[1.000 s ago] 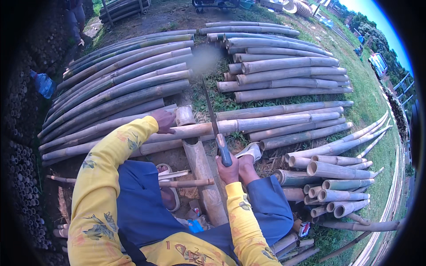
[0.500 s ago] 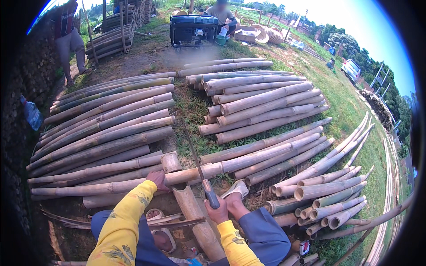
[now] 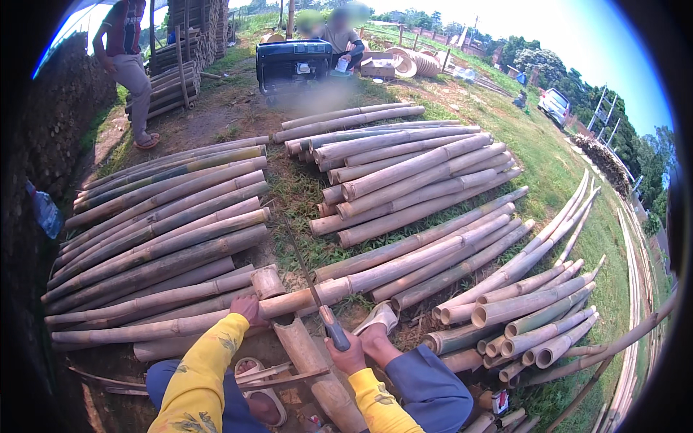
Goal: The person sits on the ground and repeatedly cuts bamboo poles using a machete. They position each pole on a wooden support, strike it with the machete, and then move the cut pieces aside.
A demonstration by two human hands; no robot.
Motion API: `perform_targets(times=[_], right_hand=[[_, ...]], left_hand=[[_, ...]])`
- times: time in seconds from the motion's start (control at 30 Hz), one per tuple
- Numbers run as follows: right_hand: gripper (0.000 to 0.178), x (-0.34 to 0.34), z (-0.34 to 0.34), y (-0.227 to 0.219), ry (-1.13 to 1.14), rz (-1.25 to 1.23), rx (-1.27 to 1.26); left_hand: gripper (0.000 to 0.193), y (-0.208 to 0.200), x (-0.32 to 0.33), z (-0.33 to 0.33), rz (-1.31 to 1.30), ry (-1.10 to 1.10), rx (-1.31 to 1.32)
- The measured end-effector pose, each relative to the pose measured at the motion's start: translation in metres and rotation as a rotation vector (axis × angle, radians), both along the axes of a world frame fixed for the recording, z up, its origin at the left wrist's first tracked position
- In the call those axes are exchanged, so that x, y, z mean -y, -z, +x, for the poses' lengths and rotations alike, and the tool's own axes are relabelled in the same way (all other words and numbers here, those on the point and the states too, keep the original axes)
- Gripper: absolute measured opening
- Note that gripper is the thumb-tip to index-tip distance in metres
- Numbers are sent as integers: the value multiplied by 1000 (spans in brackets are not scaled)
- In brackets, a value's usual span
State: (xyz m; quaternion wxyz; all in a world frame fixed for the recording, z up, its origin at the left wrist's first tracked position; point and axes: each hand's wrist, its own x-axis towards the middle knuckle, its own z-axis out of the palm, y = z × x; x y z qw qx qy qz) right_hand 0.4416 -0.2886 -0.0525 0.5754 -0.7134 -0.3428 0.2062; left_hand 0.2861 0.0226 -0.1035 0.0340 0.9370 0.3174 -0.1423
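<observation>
My right hand (image 3: pixel 348 355) grips the grey handle of a hand saw (image 3: pixel 334 326). Its long thin blade lies across a pale bamboo pole (image 3: pixel 289 302) and points away from me, up and to the left. To the left of the saw, my left hand (image 3: pixel 249 310) is closed around the same pole. Beneath the pole, a thick bamboo support (image 3: pixel 312 361) with an opened upper end slants between my legs. A short bamboo stub (image 3: pixel 268 281) sticks up just behind the pole. Whether the blade is inside a cut cannot be made out.
Bamboo poles lie in rows at left (image 3: pixel 166 195) and beyond the saw (image 3: pixel 419 166). A pile of cut poles (image 3: pixel 520 325) is at my right. A black generator (image 3: pixel 294 66) stands at the back, near a seated person. Another person (image 3: pixel 133 72) is on foot at far left.
The view has shifted slightly. At far left the person on foot has stepped to the right. My hands and the saw keep nearly the same place on the pole.
</observation>
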Motion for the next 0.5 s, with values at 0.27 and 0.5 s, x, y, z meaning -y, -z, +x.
perform_targets(times=[0.27, 0.5], right_hand=[[19, -5, -4, 4, 29, 21, 15], [20, 1, -3, 2, 30, -18, 27]], left_hand=[[91, 21, -9, -5, -6, -33, 106], [77, -2, 10, 3, -67, -100, 63]])
